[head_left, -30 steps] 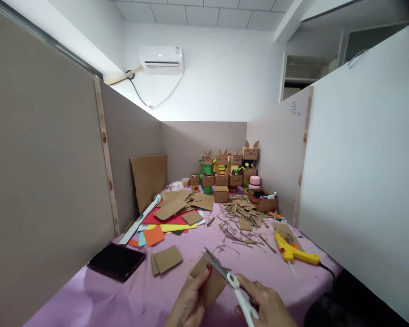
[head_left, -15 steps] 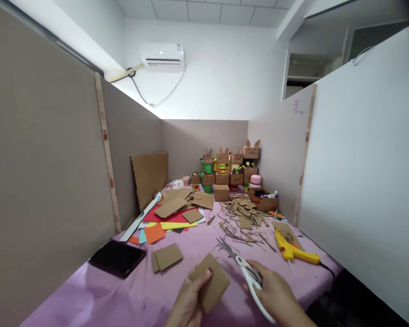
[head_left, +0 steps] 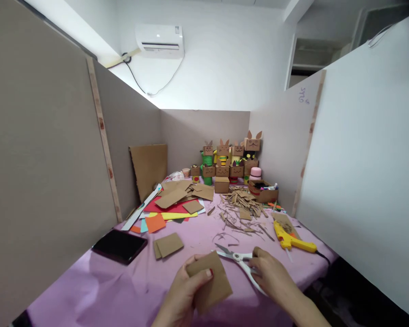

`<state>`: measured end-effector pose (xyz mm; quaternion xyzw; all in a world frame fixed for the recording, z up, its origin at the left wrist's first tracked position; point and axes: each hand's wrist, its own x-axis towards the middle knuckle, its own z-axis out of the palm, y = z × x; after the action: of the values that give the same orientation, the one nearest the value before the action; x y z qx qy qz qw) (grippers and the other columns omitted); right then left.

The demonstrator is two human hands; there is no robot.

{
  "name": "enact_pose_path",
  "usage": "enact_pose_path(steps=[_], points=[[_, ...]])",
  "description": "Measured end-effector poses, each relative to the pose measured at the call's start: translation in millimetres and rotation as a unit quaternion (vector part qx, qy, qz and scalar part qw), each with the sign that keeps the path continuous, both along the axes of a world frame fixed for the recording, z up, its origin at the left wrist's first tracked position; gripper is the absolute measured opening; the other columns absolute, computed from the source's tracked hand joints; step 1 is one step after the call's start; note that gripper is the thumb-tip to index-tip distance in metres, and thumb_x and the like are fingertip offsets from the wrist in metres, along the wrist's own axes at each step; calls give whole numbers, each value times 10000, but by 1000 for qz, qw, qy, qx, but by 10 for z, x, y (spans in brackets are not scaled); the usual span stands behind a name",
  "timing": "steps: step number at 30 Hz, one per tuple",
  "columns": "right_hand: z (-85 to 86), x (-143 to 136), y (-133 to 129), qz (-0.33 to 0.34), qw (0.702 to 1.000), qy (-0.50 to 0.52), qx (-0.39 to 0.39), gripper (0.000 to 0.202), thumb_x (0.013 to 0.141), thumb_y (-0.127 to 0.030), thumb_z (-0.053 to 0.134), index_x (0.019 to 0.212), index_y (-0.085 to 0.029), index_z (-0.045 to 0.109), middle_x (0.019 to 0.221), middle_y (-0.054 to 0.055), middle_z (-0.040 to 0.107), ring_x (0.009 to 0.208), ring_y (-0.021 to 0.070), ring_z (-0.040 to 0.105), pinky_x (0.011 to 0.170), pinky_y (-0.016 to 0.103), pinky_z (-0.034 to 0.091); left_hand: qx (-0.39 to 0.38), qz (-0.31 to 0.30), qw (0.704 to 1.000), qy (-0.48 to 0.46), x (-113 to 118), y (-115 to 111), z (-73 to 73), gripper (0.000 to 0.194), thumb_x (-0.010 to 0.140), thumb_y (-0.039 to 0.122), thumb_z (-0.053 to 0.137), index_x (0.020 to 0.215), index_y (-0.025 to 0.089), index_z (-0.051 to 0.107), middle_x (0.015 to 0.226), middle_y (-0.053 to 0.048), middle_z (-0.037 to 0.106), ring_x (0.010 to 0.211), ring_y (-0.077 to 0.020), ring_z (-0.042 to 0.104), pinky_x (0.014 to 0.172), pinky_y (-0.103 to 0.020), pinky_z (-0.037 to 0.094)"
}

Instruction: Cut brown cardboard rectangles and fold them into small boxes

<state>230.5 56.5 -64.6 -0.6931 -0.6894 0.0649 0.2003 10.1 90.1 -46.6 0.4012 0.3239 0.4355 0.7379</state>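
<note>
Cardboard (head_left: 215,289) lies pinched between left thumb (head_left: 202,278) and fingers (head_left: 190,260) (right fingers (head_left: 259,253) grip scissors (head_left: 237,257)).

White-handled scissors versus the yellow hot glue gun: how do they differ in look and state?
The scissors have white handles and grey blades; the hot glue gun is mostly yellow. The scissors are in the right hand, blades parted; the glue gun lies unheld. A dark cord trails from the glue gun; the scissors have none. Both are handheld tools.

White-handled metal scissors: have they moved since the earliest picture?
Yes. The white-handled metal scissors, held in the right hand, have shifted rightward, nearer the yellow plastic glue gun, which has stayed put.
</note>
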Motion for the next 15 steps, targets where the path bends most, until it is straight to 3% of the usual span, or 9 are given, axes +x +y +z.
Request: enact_pose_path(steps=[2,4,6,8,10,12,15], points=[[36,6,-3,10,1000,26,-1,265,649,-35,493,714,-163,716,839,108,642,806,243,612,712,328,416,3,-6,1000,0,-11,-18,20,346,562,211,764,860,158,596,705,-42,695,606,-182,622,593,-293,503],[90,-42,-47,13,998,67,15,265,709,-65,484,822,-153,707,874,107,642,832,232,608,751,331,413,5,-13,1000,10,-17,-40,44,369,559,199,763,879,172,580,715,-43,697,597,-187,626,586,-299,499],[146,-162,-135,22,992,123,33,275,851,-186,405,917,-145,669,876,94,640,824,199,606,752,306,430,12,-20,999,26,-17,-70,69,378,550,187,765,872,189,567,700,-32,694,572,-186,624,567,-296,493],[181,-331,-242,62,970,234,20,393,923,-373,310,874,-154,633,735,38,634,702,150,607,644,241,458,26,-25,999,35,-10,-108,91,378,538,191,773,851,198,561,687,-26,690,576,-190,625,556,-287,486],[176,-499,-335,107,882,457,-23,381,838,-502,472,754,-153,599,610,-13,576,582,126,571,569,224,449,37,-30,998,36,-1,-154,110,394,524,202,785,847,201,561,674,-19,684,576,-188,623,550,-274,480],[133,-620,-393,124,798,588,-46,384,728,-530,620,663,-156,564,531,-40,531,497,103,530,513,211,421,33,-36,998,41,5,-207,131,420,524,208,790,873,209,556,658,-8,676,558,-183,622,547,-271,480],[39,-701,-427,117,754,645,-38,406,680,-531,678,617,-154,540,496,-50,512,449,70,473,466,184,373,15,-29,998,46,11,-287,165,435,561,221,774,927,219,539,645,-5,672,533,-183,624,549,-283,491]])
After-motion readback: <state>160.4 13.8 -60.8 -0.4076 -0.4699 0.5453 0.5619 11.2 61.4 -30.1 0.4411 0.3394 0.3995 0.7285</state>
